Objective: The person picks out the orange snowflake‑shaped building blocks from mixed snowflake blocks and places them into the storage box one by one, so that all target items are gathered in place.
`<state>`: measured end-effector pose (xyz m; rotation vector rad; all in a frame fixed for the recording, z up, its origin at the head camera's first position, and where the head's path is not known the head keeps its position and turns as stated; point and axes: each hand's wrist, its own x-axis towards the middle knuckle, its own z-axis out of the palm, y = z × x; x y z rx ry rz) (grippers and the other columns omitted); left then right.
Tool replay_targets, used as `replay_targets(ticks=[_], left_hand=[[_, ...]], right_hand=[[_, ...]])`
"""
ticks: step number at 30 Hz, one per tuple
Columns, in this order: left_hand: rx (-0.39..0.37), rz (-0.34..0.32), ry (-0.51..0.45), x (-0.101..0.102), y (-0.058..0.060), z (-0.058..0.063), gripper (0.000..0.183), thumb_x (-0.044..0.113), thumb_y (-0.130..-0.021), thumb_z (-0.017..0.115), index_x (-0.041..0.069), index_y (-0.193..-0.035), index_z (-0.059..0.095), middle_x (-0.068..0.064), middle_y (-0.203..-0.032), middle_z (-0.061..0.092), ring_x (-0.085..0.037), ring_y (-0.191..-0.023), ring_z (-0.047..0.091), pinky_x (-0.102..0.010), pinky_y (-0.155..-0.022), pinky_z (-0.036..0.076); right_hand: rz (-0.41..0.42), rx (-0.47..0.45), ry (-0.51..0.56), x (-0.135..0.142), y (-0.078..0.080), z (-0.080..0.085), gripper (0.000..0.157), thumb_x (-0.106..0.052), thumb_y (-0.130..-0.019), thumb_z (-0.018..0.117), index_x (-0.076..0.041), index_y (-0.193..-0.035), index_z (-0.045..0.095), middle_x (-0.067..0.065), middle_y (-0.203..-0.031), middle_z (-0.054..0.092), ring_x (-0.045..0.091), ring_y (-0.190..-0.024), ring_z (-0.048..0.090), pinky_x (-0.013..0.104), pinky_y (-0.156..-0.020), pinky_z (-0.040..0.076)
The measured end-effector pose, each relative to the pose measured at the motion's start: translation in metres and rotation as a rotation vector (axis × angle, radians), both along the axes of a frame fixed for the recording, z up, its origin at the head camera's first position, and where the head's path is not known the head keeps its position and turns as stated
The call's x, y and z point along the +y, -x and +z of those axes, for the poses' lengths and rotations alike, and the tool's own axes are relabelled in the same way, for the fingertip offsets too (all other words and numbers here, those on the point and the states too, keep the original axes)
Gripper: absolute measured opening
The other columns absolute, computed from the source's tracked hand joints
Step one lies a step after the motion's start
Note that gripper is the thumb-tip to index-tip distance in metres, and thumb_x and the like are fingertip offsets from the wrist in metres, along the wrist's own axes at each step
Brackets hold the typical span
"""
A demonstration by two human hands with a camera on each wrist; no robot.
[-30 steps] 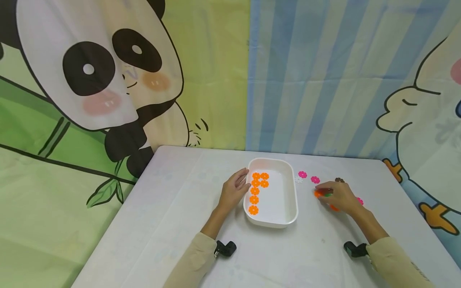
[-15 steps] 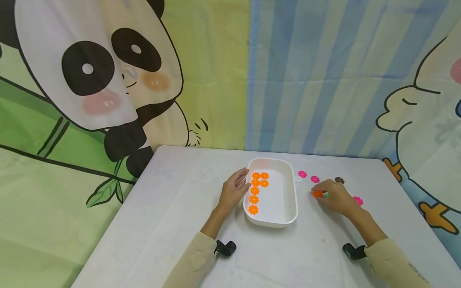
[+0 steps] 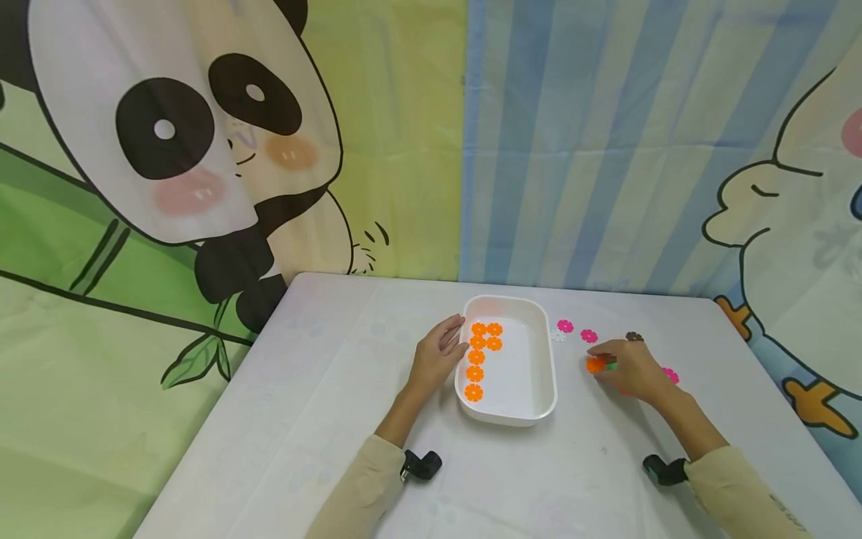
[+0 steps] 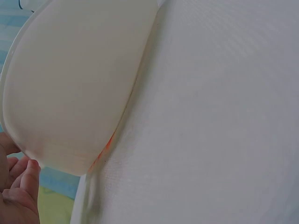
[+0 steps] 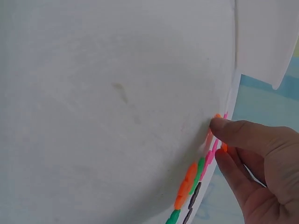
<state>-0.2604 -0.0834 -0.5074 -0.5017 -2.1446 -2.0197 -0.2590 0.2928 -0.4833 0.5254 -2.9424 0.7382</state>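
Note:
A white rectangular tray (image 3: pixel 515 421) stands on the table, with several orange flower-shaped pieces (image 3: pixel 474 373) lined up along its left side. My left hand (image 3: pixel 434 361) touches the tray's left rim, its fingers loosely bent; in the left wrist view the fingertips meet the tray's edge. To the right of the tray my right hand (image 3: pixel 631 369) pinches an orange flower-shaped piece (image 3: pixel 595 364) between thumb and fingers, low over the table. A green piece (image 3: pixel 611 367) shows beside the fingers. Other pieces under this hand are partly hidden.
Pink flower pieces (image 3: pixel 589 336) and a pale one (image 3: pixel 558 336) lie right of the tray. Farther right are a brown piece (image 3: pixel 634 337) and another pink one (image 3: pixel 670 375). Printed curtains (image 3: pixel 586 150) hang behind the white table (image 3: pixel 323 389).
My right hand shifts slightly left and then back right, with the orange flower-shaped piece at its fingertips. My left hand and the tray stay in place.

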Motion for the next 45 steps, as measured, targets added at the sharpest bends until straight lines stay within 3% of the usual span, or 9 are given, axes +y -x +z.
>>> replay_targets(ticks=[14, 20, 26, 37, 45], left_hand=[[-0.007, 0.006, 0.011, 0.000, 0.002, 0.001, 0.054, -0.001, -0.090, 0.067, 0.000, -0.141, 0.048, -0.006, -0.140, 0.054, -0.016, -0.128, 0.051, -0.024, -0.100, 0.046], [-0.018, 0.017, 0.021, -0.001, 0.001, 0.000, 0.055, 0.000, -0.090, 0.068, 0.002, -0.141, 0.048, -0.007, -0.140, 0.054, -0.018, -0.128, 0.051, -0.025, -0.099, 0.046], [-0.014, 0.020, 0.018, -0.002, 0.001, 0.000, 0.054, 0.002, -0.090, 0.069, 0.003, -0.140, 0.049, -0.007, -0.140, 0.054, -0.019, -0.128, 0.051, -0.027, -0.100, 0.046], [-0.020, 0.033, 0.029, -0.003, 0.001, 0.001, 0.055, 0.001, -0.090, 0.068, 0.000, -0.141, 0.047, -0.003, -0.140, 0.054, -0.014, -0.127, 0.052, -0.024, -0.099, 0.047], [-0.016, 0.011, 0.008, -0.001, 0.001, 0.000, 0.055, 0.003, -0.090, 0.068, -0.001, -0.141, 0.047, -0.005, -0.140, 0.054, -0.019, -0.128, 0.051, -0.024, -0.100, 0.046]], right_hand=[[-0.026, -0.073, -0.004, -0.002, 0.003, 0.005, 0.029, -0.009, -0.075, 0.084, -0.005, -0.103, 0.076, 0.014, -0.098, 0.072, 0.035, -0.093, 0.066, 0.049, -0.080, 0.059], [-0.039, -0.093, 0.048, -0.004, 0.003, 0.007, 0.034, -0.011, -0.074, 0.085, -0.002, -0.105, 0.075, 0.012, -0.097, 0.072, 0.032, -0.091, 0.067, 0.043, -0.078, 0.060], [-0.071, -0.024, 0.168, -0.010, 0.002, 0.016, 0.035, -0.015, -0.077, 0.084, -0.002, -0.108, 0.074, 0.013, -0.101, 0.072, 0.031, -0.090, 0.068, 0.035, -0.073, 0.061], [-0.043, 0.064, 0.352, -0.055, 0.005, 0.038, 0.038, -0.020, -0.078, 0.084, -0.006, -0.111, 0.073, 0.011, -0.108, 0.071, 0.030, -0.096, 0.069, 0.022, -0.072, 0.059], [-0.009, 0.039, 0.402, -0.097, 0.010, 0.034, 0.037, -0.017, -0.075, 0.086, -0.008, -0.108, 0.075, 0.007, -0.106, 0.072, 0.026, -0.097, 0.069, 0.029, -0.073, 0.060]])
